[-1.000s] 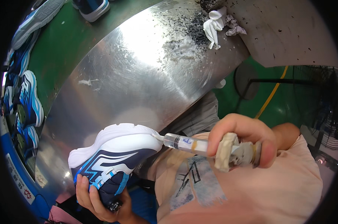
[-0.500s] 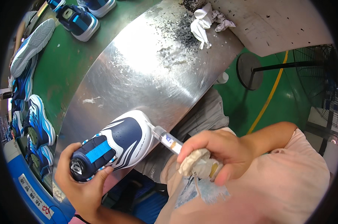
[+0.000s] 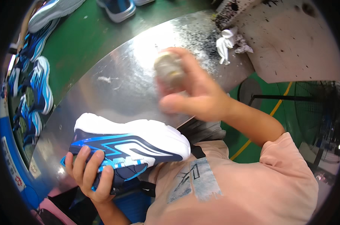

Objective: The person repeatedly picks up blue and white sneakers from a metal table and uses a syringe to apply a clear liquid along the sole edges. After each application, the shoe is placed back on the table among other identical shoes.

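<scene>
My left hand (image 3: 90, 172) grips a navy and blue sports shoe (image 3: 129, 141) with a thick white sole, held on its side at the near edge of the shiny metal table (image 3: 113, 86). My right hand (image 3: 194, 90) is lifted above the table, blurred by motion, with its fingers closed around a dirty, cloth-wrapped syringe-like tool (image 3: 169, 69). That hand sits well above and to the right of the shoe, not touching it.
Several blue shoes (image 3: 35, 90) lie in a row on the green surface at the left, and more shoes (image 3: 115, 8) rest at the top. A crumpled white rag (image 3: 230, 43) lies on the table's far end beside a stained board (image 3: 290, 41). A fan stand (image 3: 252, 95) is on the right.
The shoe has been turned so its side faces up with the sole away from me. My right hand has lifted the tool away from the shoe, up over the table.
</scene>
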Motion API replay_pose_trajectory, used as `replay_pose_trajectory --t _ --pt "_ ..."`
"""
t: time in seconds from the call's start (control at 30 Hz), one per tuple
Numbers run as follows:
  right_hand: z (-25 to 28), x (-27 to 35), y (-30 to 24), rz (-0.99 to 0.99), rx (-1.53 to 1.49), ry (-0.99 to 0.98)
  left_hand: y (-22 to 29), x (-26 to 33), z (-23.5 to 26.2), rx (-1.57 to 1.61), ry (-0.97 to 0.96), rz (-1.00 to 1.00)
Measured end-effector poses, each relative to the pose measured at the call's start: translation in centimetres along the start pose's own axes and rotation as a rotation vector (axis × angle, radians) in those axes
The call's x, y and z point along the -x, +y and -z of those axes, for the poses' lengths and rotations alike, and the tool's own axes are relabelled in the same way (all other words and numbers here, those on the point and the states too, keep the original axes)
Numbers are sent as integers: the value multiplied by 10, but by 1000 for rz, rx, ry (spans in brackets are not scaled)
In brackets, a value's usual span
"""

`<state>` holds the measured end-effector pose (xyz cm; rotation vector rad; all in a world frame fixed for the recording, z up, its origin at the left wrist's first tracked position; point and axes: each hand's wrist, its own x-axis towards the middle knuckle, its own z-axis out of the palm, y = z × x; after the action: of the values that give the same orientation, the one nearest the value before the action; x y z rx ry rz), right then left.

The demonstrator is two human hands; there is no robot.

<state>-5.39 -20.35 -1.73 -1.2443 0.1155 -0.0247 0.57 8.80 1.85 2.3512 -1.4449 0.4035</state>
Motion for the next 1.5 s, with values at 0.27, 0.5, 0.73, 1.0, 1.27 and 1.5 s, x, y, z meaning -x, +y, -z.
replay_pose_trajectory --t 0.27,0.5,0.73,1.0,1.27,1.5 --pt "-73 -59 17 -193 104 -381 -6 45 -13 -51 86 -42" --pt "-86 -57 18 -192 278 -383 -8 54 -15 -75 108 -59" --pt "-91 -54 15 -59 385 -383 -6 62 -25 -73 178 -38" --pt "-92 -55 5 -119 391 -416 -4 63 -26 -100 200 -38" --pt "-96 -57 5 -119 404 -385 -3 65 -25 -116 191 -40" --pt "-83 -60 -3 -93 454 -367 -2 56 -16 -66 113 -12"
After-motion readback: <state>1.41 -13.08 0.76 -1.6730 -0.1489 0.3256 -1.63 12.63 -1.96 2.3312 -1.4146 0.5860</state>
